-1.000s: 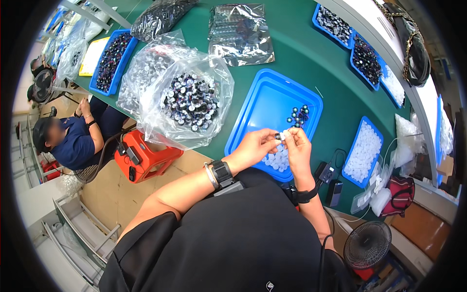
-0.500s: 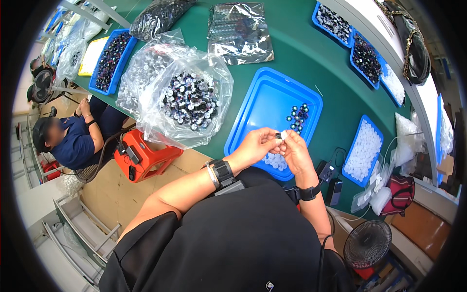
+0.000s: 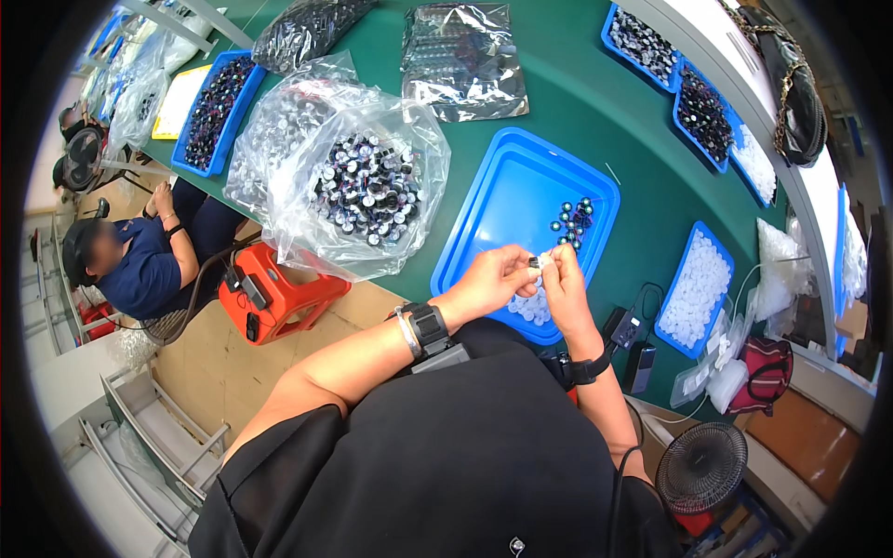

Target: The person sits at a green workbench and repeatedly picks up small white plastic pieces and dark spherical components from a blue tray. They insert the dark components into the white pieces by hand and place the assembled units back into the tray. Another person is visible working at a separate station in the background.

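Observation:
My left hand and my right hand meet fingertip to fingertip over the near edge of a blue tray. Between them they pinch a small part, dark on the left side and white on the right. Under my hands, in the tray's near corner, lies a heap of small white caps. A cluster of dark round pieces sits further back in the same tray. A clear plastic bag full of dark and silver pieces lies open to the left of the tray.
The green table carries more blue trays of dark pieces and white caps on the right, and bags at the back. A seated person and an orange stool are at left. A fan stands lower right.
My hands have stayed over the tray's near edge, only working the small part between the fingertips. Nothing else has moved.

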`<act>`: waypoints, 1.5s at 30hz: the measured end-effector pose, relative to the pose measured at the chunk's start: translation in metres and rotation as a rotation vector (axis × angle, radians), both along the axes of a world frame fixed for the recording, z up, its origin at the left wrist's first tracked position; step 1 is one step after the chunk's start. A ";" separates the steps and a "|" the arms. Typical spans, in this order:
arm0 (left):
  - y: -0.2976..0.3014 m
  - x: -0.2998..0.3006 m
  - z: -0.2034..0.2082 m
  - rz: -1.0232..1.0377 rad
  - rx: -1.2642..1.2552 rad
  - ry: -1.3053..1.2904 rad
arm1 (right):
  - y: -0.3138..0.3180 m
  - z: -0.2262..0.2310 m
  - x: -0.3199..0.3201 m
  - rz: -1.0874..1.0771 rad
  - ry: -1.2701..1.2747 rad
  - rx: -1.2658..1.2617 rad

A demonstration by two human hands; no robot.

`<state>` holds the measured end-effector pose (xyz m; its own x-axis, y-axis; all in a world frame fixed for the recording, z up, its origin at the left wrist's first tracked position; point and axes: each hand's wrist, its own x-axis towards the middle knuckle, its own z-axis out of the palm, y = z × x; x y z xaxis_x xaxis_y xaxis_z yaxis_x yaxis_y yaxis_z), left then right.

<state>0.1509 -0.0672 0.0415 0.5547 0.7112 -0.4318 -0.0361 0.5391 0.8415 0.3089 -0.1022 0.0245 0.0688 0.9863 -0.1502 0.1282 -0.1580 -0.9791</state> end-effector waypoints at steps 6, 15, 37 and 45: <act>0.002 -0.006 0.001 0.027 -0.222 -0.190 | -0.002 0.008 -0.001 0.008 0.120 -0.051; 0.005 -0.010 -0.013 0.103 -0.693 -0.491 | 0.001 0.018 0.006 -0.053 0.337 -0.283; -0.006 -0.009 -0.033 0.102 -0.962 -0.637 | 0.003 0.028 -0.013 0.217 -0.890 0.415; -0.004 -0.010 -0.033 0.126 -0.905 -0.567 | 0.001 0.020 -0.019 0.205 -0.769 0.277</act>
